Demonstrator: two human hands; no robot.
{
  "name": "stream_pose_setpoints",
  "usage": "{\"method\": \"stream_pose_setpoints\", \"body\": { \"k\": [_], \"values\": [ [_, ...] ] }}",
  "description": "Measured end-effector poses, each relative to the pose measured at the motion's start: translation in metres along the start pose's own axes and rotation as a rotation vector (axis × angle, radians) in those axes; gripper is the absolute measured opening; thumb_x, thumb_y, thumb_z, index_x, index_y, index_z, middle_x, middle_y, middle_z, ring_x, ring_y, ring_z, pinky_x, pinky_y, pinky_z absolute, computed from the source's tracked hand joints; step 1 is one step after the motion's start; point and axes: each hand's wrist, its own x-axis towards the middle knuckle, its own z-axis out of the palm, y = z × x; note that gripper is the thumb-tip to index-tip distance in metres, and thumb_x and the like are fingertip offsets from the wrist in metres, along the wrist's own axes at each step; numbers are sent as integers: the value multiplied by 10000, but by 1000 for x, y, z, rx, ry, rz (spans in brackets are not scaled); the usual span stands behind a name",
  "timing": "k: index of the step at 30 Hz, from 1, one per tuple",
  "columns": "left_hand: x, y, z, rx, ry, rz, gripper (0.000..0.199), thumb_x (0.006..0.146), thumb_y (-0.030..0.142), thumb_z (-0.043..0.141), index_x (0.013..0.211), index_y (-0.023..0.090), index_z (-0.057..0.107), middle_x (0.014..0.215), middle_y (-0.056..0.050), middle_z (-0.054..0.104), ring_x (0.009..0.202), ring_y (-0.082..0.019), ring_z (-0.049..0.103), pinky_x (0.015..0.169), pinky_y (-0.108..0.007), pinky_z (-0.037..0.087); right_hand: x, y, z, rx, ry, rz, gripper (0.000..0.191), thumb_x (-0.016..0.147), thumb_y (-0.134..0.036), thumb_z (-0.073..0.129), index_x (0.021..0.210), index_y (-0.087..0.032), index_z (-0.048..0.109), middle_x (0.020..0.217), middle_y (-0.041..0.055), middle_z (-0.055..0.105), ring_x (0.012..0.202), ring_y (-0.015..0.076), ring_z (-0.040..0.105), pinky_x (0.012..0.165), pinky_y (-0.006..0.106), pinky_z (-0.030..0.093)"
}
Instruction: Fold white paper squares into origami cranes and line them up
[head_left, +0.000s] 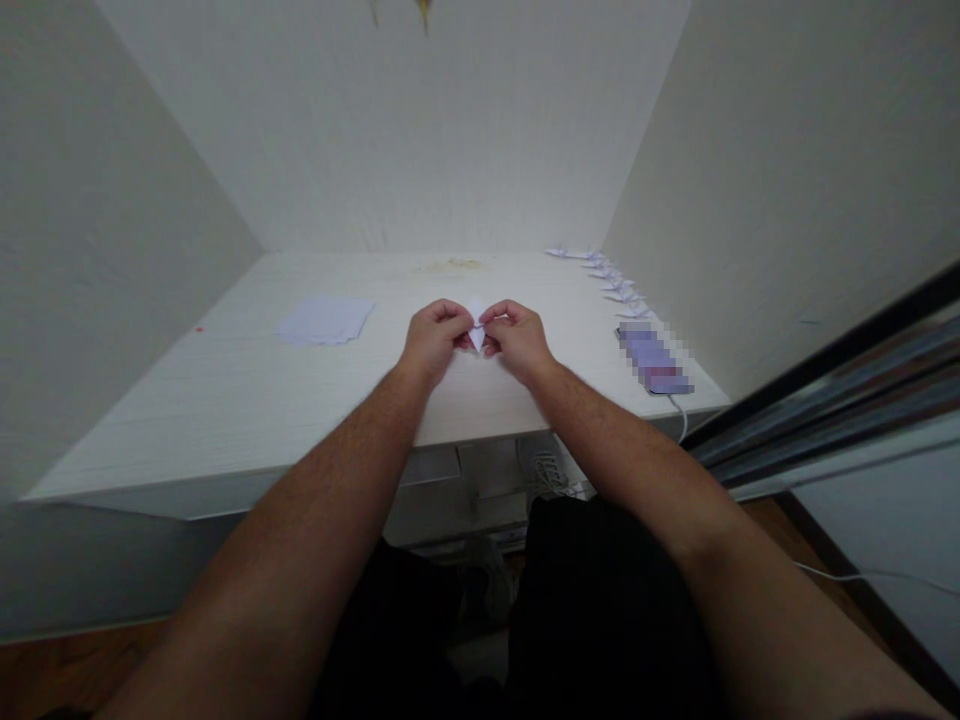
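Between my two hands, over the middle of the white desk, is a small piece of folded white paper (477, 338) with a point facing down toward me. My left hand (439, 337) pinches its left side with thumb and fingers. From the other side, my right hand (515, 335) pinches the right edge in the same way. The fingers cover much of the paper, so its full shape is hidden.
A stack of white paper sheets (326, 319) lies at the left on the desk (247, 400). Several folded paper cranes (619, 287) line the right wall. Nearer me, a phone (652, 358) lies with a white cable (681, 415) over the desk's edge. Walls enclose the back and sides.
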Motion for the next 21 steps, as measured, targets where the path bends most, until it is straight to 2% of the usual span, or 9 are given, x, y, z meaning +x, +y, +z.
{"method": "stream_pose_setpoints", "body": {
  "k": [4, 7, 9, 12, 17, 21],
  "values": [
    [0, 0, 1, -4, 55, 21, 279, 575, 54, 702, 771, 200, 568, 555, 69, 555, 465, -88, 520, 482, -220, 421, 2, 3, 0, -3, 8, -8, 165, 702, -45, 558, 753, -197, 591, 517, -71, 598, 458, 90, 583, 434, 171, 452],
    [0, 0, 1, 15, 94, 30, 303, 590, 46, 706, 803, 206, 562, 623, 64, 579, 521, -83, 543, 526, -220, 448, 3, 3, 0, -1, 63, 32, 182, 724, -83, 628, 846, -210, 581, 586, -59, 645, 541, 115, 648, 460, 180, 481],
    [0, 0, 1, 21, 102, 32, 295, 599, 55, 717, 800, 206, 561, 641, 55, 593, 548, -87, 557, 548, -222, 456, 3, 4, 0, 2, 83, 48, 167, 757, -159, 683, 887, -207, 590, 631, -37, 673, 574, 126, 665, 467, 192, 494],
    [0, 1, -1, 13, 97, 35, 289, 597, 56, 722, 788, 201, 562, 640, 44, 600, 571, -91, 567, 571, -220, 457, 3, 6, -1, -26, 45, 18, 88, 794, -235, 698, 813, -184, 630, 633, -17, 668, 571, 110, 637, 464, 185, 485],
    [1, 0, -1, 15, 80, 0, 243, 588, 102, 737, 787, 182, 623, 667, 19, 633, 597, -106, 584, 575, -231, 451, 3, 7, -2, -37, 39, -24, 62, 778, -204, 705, 754, -178, 653, 622, -36, 648, 549, 83, 587, 463, 167, 468],
    [2, -2, -2, 31, 48, -8, 131, 607, 180, 745, 655, 172, 623, 631, 5, 635, 564, -110, 564, 525, -232, 408, 3, 6, -1, -25, 35, -10, 64, 775, -180, 702, 741, -173, 649, 608, -37, 647, 561, 91, 606, 468, 173, 482]
  ]
}}
